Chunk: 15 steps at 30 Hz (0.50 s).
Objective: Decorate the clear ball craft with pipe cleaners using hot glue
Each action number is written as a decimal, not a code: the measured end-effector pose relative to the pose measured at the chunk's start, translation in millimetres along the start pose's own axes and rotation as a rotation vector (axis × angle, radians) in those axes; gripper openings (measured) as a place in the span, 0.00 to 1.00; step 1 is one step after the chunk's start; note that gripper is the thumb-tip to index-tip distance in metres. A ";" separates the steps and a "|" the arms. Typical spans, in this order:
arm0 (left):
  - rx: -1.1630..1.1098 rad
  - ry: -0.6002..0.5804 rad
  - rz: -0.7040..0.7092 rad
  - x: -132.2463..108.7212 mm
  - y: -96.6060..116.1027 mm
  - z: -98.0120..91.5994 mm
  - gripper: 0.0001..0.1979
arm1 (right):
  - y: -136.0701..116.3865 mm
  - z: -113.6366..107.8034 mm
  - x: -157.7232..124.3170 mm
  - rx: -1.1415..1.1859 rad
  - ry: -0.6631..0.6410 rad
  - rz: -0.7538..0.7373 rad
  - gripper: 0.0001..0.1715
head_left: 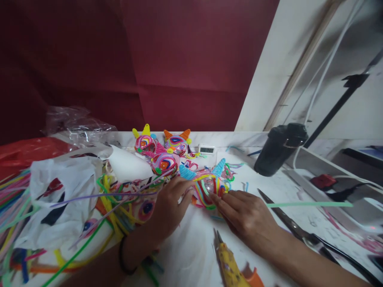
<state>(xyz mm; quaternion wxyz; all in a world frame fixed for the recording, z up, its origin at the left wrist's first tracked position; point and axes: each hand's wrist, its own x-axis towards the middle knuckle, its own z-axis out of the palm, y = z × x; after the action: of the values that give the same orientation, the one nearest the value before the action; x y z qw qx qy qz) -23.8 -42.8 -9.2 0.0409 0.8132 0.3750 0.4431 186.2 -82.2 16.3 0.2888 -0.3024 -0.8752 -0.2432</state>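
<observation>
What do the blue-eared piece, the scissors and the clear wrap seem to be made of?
Blue-eared piece: matte, fuzzy-looking coloured strands, possibly pipe cleaners.
Scissors: grey blades, apparently metal given their sheen; smooth black handles, probably plastic.
Clear wrap: likely thin, glossy plastic film, judging by creases and glare.

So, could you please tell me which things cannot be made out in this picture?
All in the head view:
- Blue-eared piece: the part behind the right hand's fingers, hidden by them.
- Pale green strip: its stretch behind the right hand, hidden by that hand.
- Small white display: its digits, too small to read.
- Yellow tool: its lower end, cut off by the bottom edge.
</observation>
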 end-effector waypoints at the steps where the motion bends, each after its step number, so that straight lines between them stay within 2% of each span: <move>1: 0.017 -0.012 0.017 -0.7 -0.9 0.8 0.09 | 0.5 0.1 -0.1 -0.002 0.001 -0.004 0.19; 5: 0.056 -0.040 0.061 -2.3 -1.9 3.3 0.11 | 2.3 -2.3 -0.6 -0.006 -0.008 -0.014 0.18; 8: 0.042 -0.030 0.026 -0.8 2.3 1.3 0.12 | 1.2 -7.3 -0.4 0.032 0.028 -0.001 0.17; 11: 0.011 -0.014 -0.024 2.3 9.2 -4.2 0.15 | -3.1 -14.0 0.6 0.164 0.065 0.051 0.13; 15: -0.078 -0.019 0.037 6.9 16.3 -11.2 0.12 | -9.3 -22.4 2.9 0.346 0.094 0.125 0.12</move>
<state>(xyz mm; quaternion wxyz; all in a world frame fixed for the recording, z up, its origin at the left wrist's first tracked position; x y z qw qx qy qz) -20.6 -53.0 8.8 0.0677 0.8219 0.3421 0.4504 186.2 -101.1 31.8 0.3918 -0.2905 -0.8689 -0.0844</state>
